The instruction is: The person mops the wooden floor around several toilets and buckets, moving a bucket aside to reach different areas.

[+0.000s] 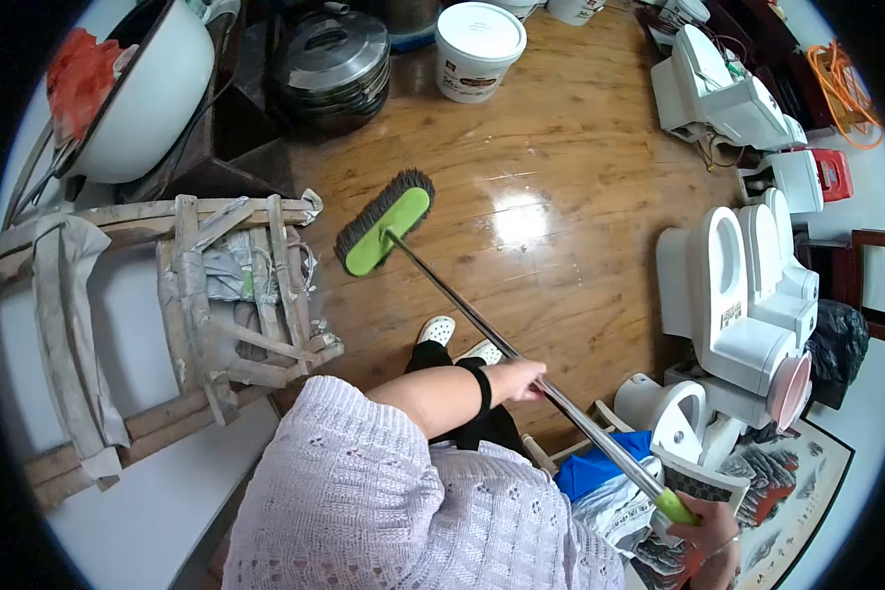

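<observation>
A long broom (383, 224), green-headed with dark bristles, rests head-down on the wooden floor (560, 128), its metal pole slanting up to what seems a green grip.

Broom (452, 295) on floor (560, 147), between ladder (226, 295) (perhaps) and toilets (737, 285).

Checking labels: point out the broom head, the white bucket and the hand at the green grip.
broom head (388, 224), head view, its green back.
white bucket (479, 34), head view, its lid.
right hand (710, 539), head view, its back.
</observation>
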The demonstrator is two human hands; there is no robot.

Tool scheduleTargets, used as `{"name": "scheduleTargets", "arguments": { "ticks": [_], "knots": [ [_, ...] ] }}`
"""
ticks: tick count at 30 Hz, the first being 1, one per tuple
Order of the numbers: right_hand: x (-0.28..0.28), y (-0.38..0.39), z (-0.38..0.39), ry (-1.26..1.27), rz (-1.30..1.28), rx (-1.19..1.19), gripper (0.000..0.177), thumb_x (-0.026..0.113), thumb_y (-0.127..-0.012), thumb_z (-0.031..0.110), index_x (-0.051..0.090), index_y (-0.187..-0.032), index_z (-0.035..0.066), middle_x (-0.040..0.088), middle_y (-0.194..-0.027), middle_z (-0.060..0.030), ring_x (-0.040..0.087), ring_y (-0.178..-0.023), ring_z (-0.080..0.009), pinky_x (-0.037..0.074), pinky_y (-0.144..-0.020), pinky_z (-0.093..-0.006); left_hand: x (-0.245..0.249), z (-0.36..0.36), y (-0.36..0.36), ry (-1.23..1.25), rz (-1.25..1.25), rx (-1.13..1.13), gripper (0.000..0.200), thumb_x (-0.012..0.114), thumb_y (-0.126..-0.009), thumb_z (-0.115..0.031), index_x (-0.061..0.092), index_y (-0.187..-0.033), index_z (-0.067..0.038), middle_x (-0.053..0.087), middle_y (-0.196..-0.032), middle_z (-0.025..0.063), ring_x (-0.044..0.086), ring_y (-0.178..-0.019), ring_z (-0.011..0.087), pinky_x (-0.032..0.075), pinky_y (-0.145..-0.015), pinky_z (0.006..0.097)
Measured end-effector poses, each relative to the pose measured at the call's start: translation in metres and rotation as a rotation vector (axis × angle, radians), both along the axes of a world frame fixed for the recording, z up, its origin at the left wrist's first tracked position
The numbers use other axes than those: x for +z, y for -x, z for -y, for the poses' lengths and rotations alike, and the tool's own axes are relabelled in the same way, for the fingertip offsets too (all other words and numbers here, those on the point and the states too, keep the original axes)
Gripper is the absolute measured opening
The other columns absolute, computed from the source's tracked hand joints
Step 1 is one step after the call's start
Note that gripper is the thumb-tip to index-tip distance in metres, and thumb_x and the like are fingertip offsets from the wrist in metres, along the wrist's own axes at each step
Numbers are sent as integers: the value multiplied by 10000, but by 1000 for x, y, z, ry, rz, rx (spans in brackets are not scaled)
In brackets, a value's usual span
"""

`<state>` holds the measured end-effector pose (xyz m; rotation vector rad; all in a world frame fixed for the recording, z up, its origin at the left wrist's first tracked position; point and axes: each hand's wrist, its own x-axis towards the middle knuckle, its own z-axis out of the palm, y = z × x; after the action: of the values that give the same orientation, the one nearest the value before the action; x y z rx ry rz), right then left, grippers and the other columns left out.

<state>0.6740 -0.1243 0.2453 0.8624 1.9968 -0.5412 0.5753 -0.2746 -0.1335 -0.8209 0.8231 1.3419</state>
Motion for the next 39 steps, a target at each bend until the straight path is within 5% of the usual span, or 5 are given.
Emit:
{"name": "scheduleTargets", "arguments": {
  "ticks": [2, 3, 27, 35, 39],
  "knots": [
    [33, 6, -2, -101, -146, 41, 506, 664, -471, 42, 518, -954, -6, 579, -717, -71, 521, -651, -77, 409, -601, -207, 16, -29, -24, -130, 223, 44, 112, 469, -683, -102, 410, -754, -38, 465, -709, 101, 498, -642, 242, 458, -601, 409],
    [44, 6, -3, -122, -93, -461, 510, 656, -444, 14, 523, -934, -27, 578, -713, -88, 526, -624, -92, 418, -577, -218, 28, -36, -28, -191, 237, -32, 107, 455, -691, -111, 402, -741, -33, 463, -713, 108, 499, -654, 247, 459, -611, 404],
    [-95, 10, 51, -165, -417, 218, 416, 645, -563, 247, 541, -937, 98, 552, -665, -146, 550, -612, -272, 434, -544, -303, -62, 70, 89, 362, -276, 154, 82, 469, -639, -25, 448, -714, 1, 496, -623, 117, 528, -510, 244, 463, -414, 394],
    [-82, -46, -89, -11, -425, 309, 445, 659, -548, 191, 526, -955, 72, 558, -664, -145, 558, -622, -276, 434, -554, -284, -19, -45, 21, 392, -297, 223, 98, 473, -632, -37, 456, -707, 23, 509, -602, 126, 534, -485, 239, 456, -395, 345],
    [-20, -54, -151, -126, -249, 172, 461, 646, -519, 41, 510, -958, -1, 577, -732, -121, 521, -663, -85, 400, -616, -218, 3, -153, -37, 258, -221, 212, 258, 589, -674, -234, 454, -692, -15, 487, -597, 99, 508, -472, 212, 446, -377, 323]
  ]
}}
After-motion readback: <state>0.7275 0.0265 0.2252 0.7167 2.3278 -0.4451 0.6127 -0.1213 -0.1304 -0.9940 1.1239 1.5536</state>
